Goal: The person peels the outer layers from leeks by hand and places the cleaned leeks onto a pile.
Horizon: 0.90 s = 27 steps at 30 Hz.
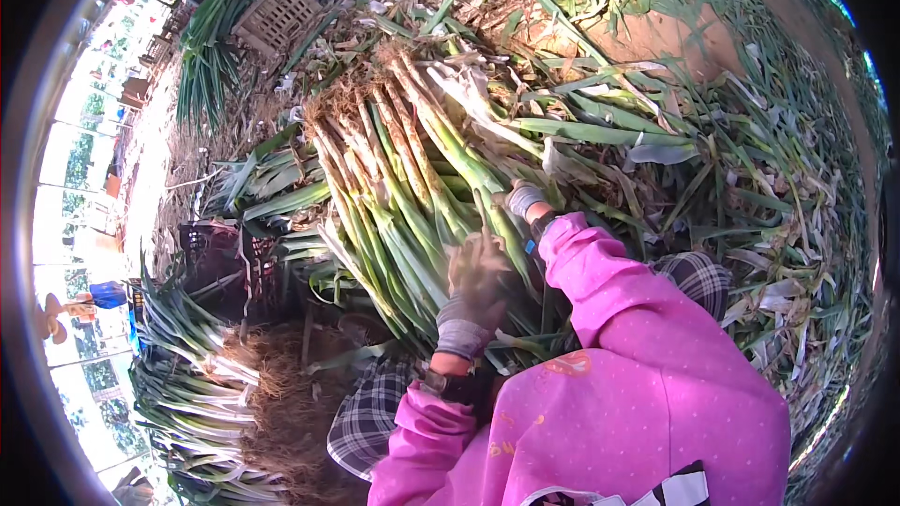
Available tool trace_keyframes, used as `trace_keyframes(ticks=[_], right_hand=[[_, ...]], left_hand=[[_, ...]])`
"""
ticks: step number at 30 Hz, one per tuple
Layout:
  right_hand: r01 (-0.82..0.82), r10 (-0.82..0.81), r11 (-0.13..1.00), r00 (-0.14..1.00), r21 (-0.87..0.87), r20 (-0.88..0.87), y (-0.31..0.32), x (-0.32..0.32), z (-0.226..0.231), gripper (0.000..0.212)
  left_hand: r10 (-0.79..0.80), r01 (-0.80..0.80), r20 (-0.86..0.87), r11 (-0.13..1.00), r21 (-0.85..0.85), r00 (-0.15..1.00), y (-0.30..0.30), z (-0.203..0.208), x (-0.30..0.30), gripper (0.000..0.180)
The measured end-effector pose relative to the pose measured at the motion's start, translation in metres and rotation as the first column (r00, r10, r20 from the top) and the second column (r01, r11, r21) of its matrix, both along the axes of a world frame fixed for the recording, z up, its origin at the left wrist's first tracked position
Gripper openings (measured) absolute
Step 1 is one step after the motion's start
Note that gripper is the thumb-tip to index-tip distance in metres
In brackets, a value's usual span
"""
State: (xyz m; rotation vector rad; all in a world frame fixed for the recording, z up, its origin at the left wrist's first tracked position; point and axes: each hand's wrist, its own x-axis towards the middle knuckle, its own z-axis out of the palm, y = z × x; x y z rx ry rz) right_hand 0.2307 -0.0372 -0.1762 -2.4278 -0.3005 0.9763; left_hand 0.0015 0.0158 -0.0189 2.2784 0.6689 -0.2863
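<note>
A thick pile of long green onions [403, 187] lies before me, brown roots and dirty pale stems pointing away, green leaves toward my knees. My right hand [527, 199], in a grey glove, is closed at the pile's right side around a green onion stalk [473, 169]. My left hand [473, 286], gloved alike, is over the leaves in the middle of the pile. Motion smears its fingers, so their grip does not show. Both arms wear pink sleeves, with a dark band at each wrist.
Cleaner onions with bushy roots [211, 412] are stacked at lower left, near a dark plastic crate [220, 258]. A pale crate [279, 14] stands at far left beside a green onion bunch [211, 52]. Stripped leaves [769, 225] cover the ground on the right.
</note>
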Motion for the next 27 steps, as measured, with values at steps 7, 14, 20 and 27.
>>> trace_keyframes(ticks=[7, 14, 20, 27], right_hand=[[0.027, -0.051, 0.991, 0.982, 0.132, 0.182, -0.001, -0.001, -0.007, 0.046], [0.029, 0.033, 0.986, 0.933, -0.167, 0.358, -0.005, 0.04, 0.013, 0.033], [0.173, -0.165, 0.985, 0.882, 0.022, 0.442, 0.015, 0.049, 0.036, 0.046], [-0.234, 0.253, 0.967, 0.934, -0.104, 0.254, 0.067, -0.004, 0.0, 0.053]], left_hand=[[-0.09, 0.089, -0.032, 0.995, -0.045, 0.995, 0.029, 0.004, 0.043, 0.063], [-0.099, 0.1, -0.03, 0.995, 0.008, 0.995, 0.074, -0.011, 0.073, 0.048], [-0.099, 0.107, -0.056, 0.982, 0.154, 0.994, 0.109, -0.033, 0.111, 0.047], [0.059, -0.052, -0.116, 0.997, 0.059, 0.991, 0.156, -0.059, 0.156, 0.055]])
